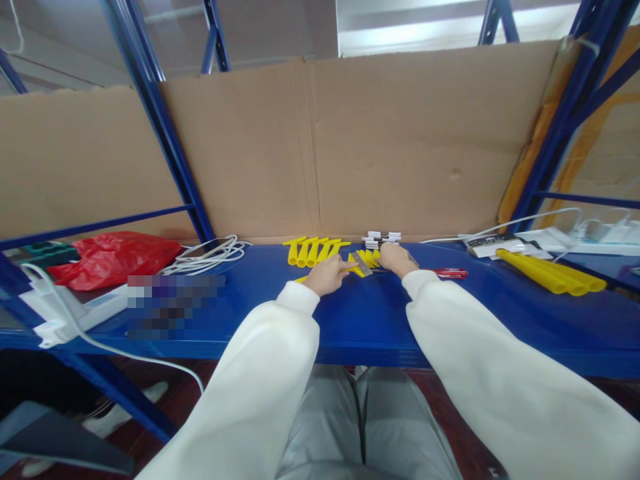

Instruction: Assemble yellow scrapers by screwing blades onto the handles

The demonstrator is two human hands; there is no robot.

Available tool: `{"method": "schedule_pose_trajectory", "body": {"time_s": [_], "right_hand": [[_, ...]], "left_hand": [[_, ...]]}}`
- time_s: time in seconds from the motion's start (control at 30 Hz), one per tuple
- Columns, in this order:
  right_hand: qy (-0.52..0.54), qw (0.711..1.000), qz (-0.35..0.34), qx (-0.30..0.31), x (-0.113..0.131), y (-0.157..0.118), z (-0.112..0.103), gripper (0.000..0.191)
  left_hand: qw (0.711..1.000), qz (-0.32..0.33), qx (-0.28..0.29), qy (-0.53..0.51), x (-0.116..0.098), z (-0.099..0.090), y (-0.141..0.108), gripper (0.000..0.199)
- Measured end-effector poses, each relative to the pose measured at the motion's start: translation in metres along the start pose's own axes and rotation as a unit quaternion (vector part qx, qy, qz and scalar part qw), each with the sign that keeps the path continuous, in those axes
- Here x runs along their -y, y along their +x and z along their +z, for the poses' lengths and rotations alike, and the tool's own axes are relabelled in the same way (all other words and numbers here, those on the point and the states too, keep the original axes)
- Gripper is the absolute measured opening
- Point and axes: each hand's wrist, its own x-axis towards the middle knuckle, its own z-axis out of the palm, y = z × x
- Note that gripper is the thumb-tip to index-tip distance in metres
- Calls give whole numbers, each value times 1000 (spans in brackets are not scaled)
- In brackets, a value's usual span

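Observation:
My left hand (327, 275) is closed around a yellow-handled scraper (301, 279), whose handle end sticks out on the left of the hand. Its flat grey metal blade (362, 265) shows just past my fingers, with the index finger stretched toward it. To the right of the blade, my right hand (397, 259) is closed, knuckles up; what its fingers grip is hidden. Several small yellow pieces (369, 257) lie between the hands. Behind my left hand, several yellow tubular handles (315, 251) lie side by side. A small stack of black and white pieces (381, 239) sits behind my right hand.
A red tool (450, 273) lies right of my right hand. Several long yellow tubes (555, 272) rest at the right, beside a white power strip (550, 238). At left are a red plastic bag (117, 259) and coiled white cable (213, 257). A cardboard wall (400, 147) closes the back.

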Motion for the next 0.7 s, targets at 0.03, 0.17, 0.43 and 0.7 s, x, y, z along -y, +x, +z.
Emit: {"method": "schedule_pose_trajectory", "body": {"time_s": [0.03,0.17,0.43,0.7], "right_hand": [[0,1000,0,1,0,0,0,39],[-10,1000,-21,-2,-3,1,3,37],[-41,998,-47,-19,-3,-1,5,35],[83,986,32,-143,-12,-4,-4,33]], "left_hand": [[1000,-1,-1,-2,0,0,0,43],[1000,-4,-7,-8,0,1,0,43],[1000,0,-8,-10,1,1,0,42],[999,-10,-13,-44,4,3,1,39]]}}
